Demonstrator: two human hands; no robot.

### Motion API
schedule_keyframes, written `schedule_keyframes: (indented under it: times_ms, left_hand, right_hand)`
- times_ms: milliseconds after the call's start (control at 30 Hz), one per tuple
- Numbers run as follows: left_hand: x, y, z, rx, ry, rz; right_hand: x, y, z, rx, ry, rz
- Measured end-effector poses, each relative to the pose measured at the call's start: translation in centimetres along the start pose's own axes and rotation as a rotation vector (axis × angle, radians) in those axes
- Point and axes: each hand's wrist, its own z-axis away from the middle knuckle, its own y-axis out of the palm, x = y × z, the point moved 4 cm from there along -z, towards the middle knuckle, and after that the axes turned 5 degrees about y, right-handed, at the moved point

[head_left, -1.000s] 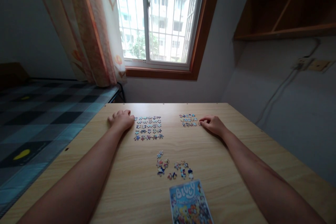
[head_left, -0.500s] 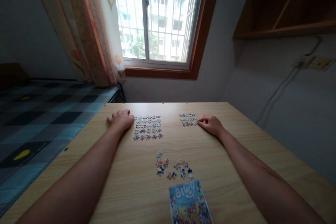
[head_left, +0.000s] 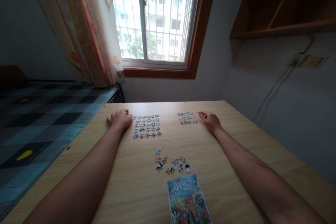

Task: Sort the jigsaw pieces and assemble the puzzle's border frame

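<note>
My left hand (head_left: 119, 119) lies on the table at the left, its fingers apart and holding nothing I can see. It rests beside a block of jigsaw pieces (head_left: 147, 125) laid out in several rows. My right hand (head_left: 210, 121) is just right of a smaller block of jigsaw pieces (head_left: 187, 118) in three rows, apart from them. Its fingers are loosely bent, with a small gap at the tips and no piece visible between them. Nearer to me, several loose jigsaw pieces (head_left: 180, 167) lie scattered in small clusters.
A Bluey puzzle box or picture card (head_left: 187, 199) lies at the front of the wooden table (head_left: 133, 178). On the left stands a bed with a checked cover (head_left: 52, 112). A window and curtain are behind, and a wooden shelf (head_left: 283, 29) hangs at the right.
My right hand has let go at the end of the nearest row and drawn slightly up and away from the pieces. My left hand stays in place. The view has shifted slightly.
</note>
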Motion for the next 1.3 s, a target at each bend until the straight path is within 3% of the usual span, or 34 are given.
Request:
schedule_keyframes:
  times_ms: [200,367,667,967,1167,1300]
  left_hand:
    - [0.6,-0.8,0.4,-0.09,-0.044,0.131]
    - [0.6,-1.1,0.6,-0.059,-0.041,0.101]
    - [-0.1,-0.4,1.4,0.029,0.033,-0.041]
    - [0.0,-1.9,2.0,0.074,0.078,0.055]
    - [-0.1,-4.2,4.6,0.024,0.049,0.156]
    - [-2.1,-5.6,8.3,-0.039,0.04,0.181]
  right_hand:
    - [2.0,-0.1,1.2,-0.034,-0.064,0.239]
    - [2.4,0.1,2.9,-0.001,0.074,0.368]
    - [1.6,0.5,5.8,0.271,0.284,0.392]
    - [1.6,0.5,6.7,0.294,0.272,0.379]
    - [1.4,0.8,6.5,0.284,0.274,0.367]
    - [1.4,0.8,6.5,0.272,0.279,0.357]
